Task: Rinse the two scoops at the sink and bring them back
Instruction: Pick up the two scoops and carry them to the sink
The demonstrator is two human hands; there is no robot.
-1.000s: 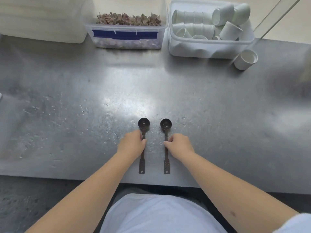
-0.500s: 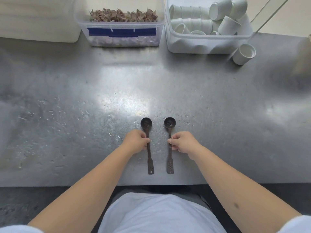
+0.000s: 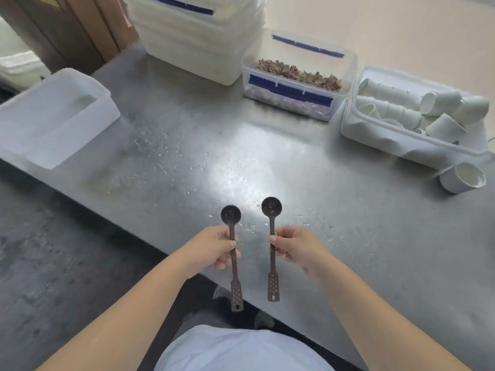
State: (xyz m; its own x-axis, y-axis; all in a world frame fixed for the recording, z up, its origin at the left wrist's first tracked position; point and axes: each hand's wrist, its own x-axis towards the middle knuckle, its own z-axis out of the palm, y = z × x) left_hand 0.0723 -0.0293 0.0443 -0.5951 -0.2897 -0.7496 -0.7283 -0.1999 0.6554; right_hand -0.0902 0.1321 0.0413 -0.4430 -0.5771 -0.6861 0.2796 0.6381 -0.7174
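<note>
Wet steel table [image 3: 308, 167] below, each hand pinches one dark scoop mid-handle, left hand [image 3: 214, 249] on the left scoop [image 3: 232, 231], right hand [image 3: 293, 246] on the right scoop [image 3: 271, 226], both lifted, bowls pointing away, handles toward the body, no sink in view.

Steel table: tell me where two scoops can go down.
The steel table is bare across its middle, between the hands and the box of dried flakes, and left towards the white tub. The right side is crowded: the cup bin and a loose cup.
</note>
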